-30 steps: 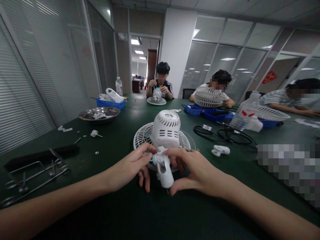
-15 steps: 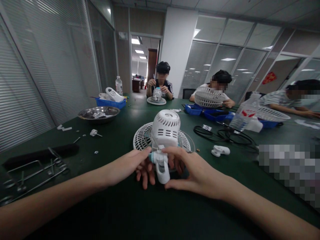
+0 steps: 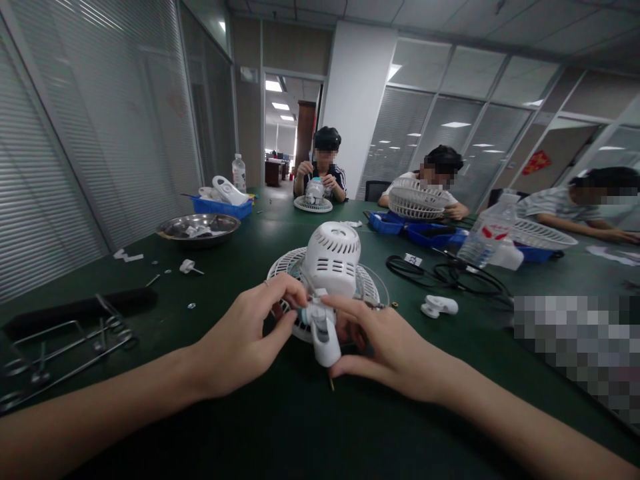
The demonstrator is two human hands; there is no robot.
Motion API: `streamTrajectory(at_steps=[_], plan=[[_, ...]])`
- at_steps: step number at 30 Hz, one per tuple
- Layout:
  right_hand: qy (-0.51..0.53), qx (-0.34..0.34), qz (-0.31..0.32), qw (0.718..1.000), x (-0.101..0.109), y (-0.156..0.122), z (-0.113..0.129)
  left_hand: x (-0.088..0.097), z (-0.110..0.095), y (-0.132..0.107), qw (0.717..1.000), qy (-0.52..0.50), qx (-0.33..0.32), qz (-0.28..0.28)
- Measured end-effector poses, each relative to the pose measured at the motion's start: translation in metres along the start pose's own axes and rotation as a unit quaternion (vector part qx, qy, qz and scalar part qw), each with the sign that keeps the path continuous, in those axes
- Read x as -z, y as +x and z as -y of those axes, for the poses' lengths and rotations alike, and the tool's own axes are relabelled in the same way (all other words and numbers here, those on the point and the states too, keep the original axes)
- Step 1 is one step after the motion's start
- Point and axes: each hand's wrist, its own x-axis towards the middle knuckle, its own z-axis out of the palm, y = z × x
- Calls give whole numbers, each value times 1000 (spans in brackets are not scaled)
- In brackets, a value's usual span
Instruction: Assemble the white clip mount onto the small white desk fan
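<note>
Gripping smooth tubular plastic bracket (image 3: 326, 348) in right hand (image 3: 393, 340), pinching blue knob (image 3: 304, 316) with left hand (image 3: 253, 327), near slotted dome (image 3: 333, 257), latticed grille (image 3: 284, 268)

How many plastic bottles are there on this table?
2 in view: one bottle behind the blue tray on the left, and another bottle on the right side of the table. Others may be hidden.

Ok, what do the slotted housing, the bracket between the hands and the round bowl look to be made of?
Slotted housing: probably hard plastic, white and softly glossy, with molded-looking vents.
Bracket: likely similar plastic, white and smooth with rounded edges.
Round bowl: seemingly metal, perhaps stainless steel, given its shiny grey reflections; exact metal unclear.
</note>
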Motion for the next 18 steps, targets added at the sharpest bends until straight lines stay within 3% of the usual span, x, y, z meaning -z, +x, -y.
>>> streamTrajectory(at_steps=[4,8,12,15,18], plan=[[-5,16,5,1000,-3,1,1,1,-3,-1,999,7,-28,-28],[-1,22,-2,1000,-5,1,5,3,-5,4,998,37,42,-32],[-11,6,1,1000,-7,0,7,4,-4,10,990,32,128,53],[-30,3,0,1000,-11,-1,8,3,-4,10,984,55,133,103],[-41,-2,2,999,-14,-1,9,-1,-4,6,981,77,139,110]])
